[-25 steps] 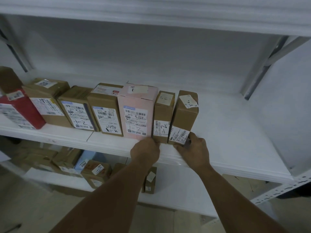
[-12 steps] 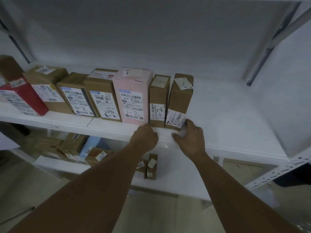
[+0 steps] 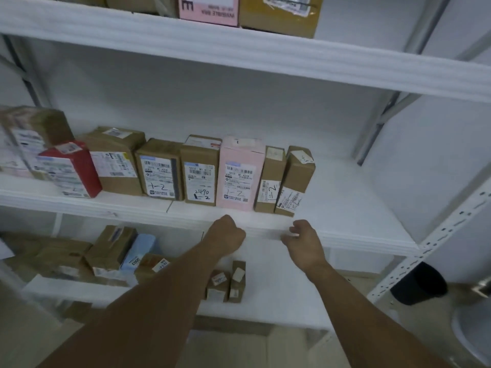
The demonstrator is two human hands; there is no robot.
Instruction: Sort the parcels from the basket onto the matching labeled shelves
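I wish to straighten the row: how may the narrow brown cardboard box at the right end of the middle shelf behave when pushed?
The narrow brown cardboard box stands tall on a small end, with only bare white shelf to its right, so it may tip that way. Its flat, square faces suggest it is stiff, not floppy.

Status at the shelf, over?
Left hand fisted, empty; right hand loosely curled, empty. Small brown cardboard parcel stands at row's right end on white shelf. Nothing blocking.

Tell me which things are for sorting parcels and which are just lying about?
For the job: pink parcel, narrow brown parcel, tilted brown parcel, middle shelf, left hand, right hand.
Just lying about: black bin, metal shelf post.
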